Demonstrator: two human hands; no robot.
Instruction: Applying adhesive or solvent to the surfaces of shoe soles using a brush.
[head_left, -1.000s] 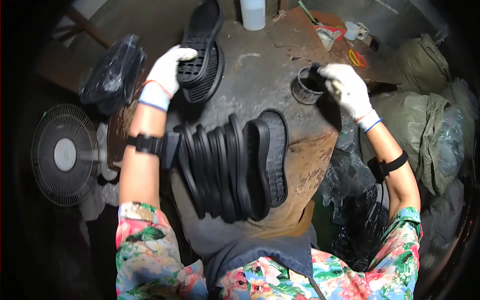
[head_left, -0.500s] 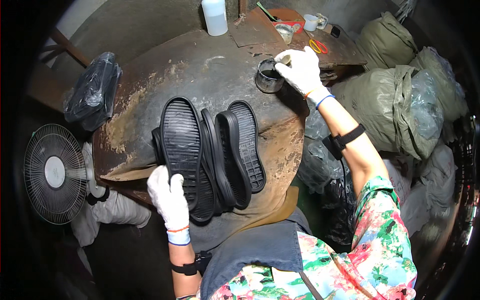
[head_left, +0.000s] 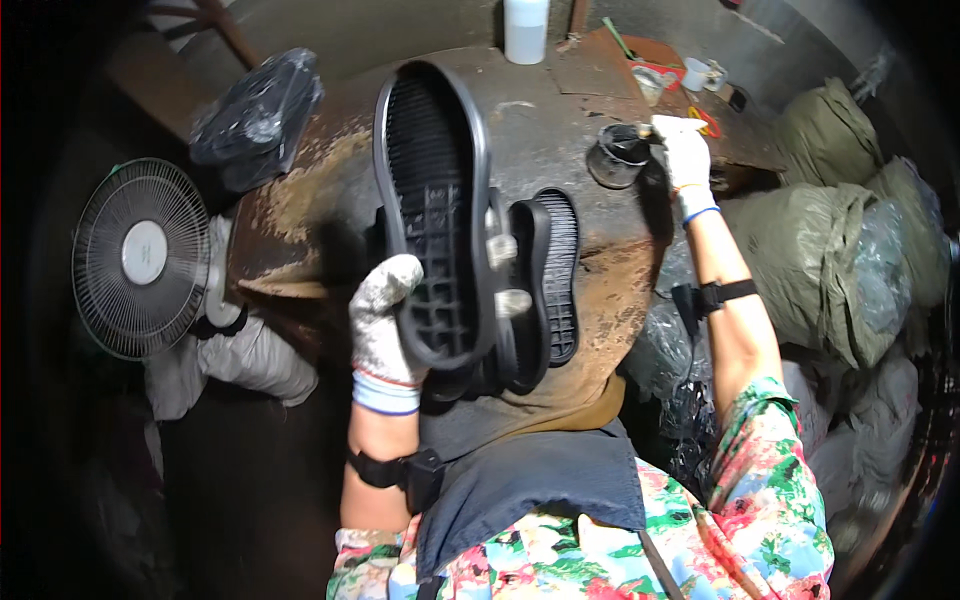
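Observation:
My left hand, in a white glove, grips a black shoe sole by its near end. The sole is raised, its ridged and gridded hollow side towards me; thumb on the left edge, fingertips showing past the right edge. Behind it, several more black soles stand close together on the worn table; the raised sole hides part of them. At the right, my gloved right hand is closed on a brush, mostly hidden, with its dark end at the mouth of a small black pot.
A translucent bottle stands at the table's far edge. Beyond the pot are a red box, white cups and scissors. A plastic-wrapped black bundle and a fan are left; stuffed sacks fill the right.
My left hand has lifted the sole off the group, closer to me. The right hand stays by the pot, the brush's dark end now showing. The whole view has shifted.

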